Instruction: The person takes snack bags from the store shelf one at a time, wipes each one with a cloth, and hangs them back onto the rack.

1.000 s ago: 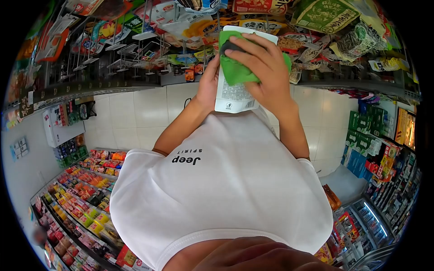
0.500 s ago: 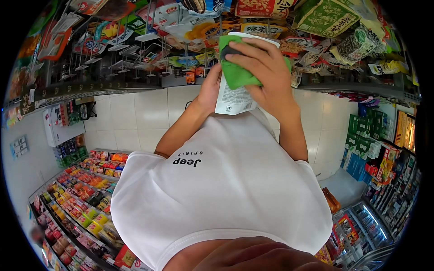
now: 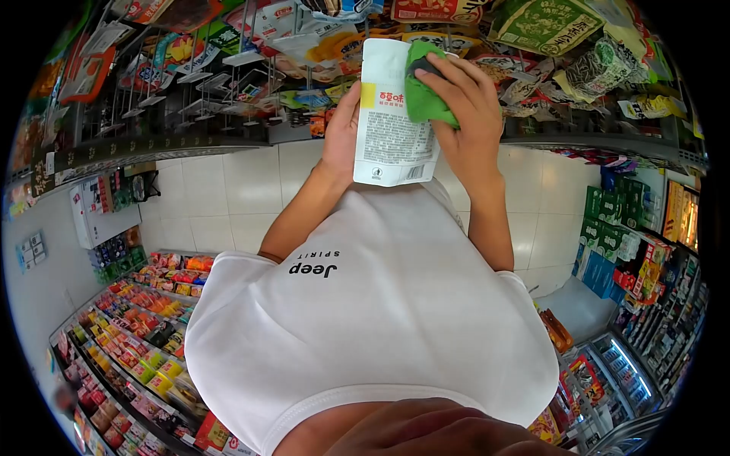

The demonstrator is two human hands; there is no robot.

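Note:
A white pouch [image 3: 391, 140] with printed text and a yellow patch is held upright in front of the chest, its printed side facing me. My left hand [image 3: 344, 135] grips the pouch by its left edge, with the fingers mostly behind it. In my right hand [image 3: 468, 106] is a green cloth [image 3: 426, 99] with a dark patch, pressed on the upper right part of the pouch. The cloth covers part of the pouch's right edge.
Hanging snack bags [image 3: 544, 26] and metal display hooks [image 3: 236, 61] fill the rack ahead. Shelves of colourful packages [image 3: 144, 334] stand at the lower left. Green boxes [image 3: 608, 220] are stacked at the right, above a pale tiled floor [image 3: 251, 182].
My right hand and the cloth have slid right across the pouch, uncovering its red lettering and yellow patch. The pouch has shifted slightly left and up since half a second ago.

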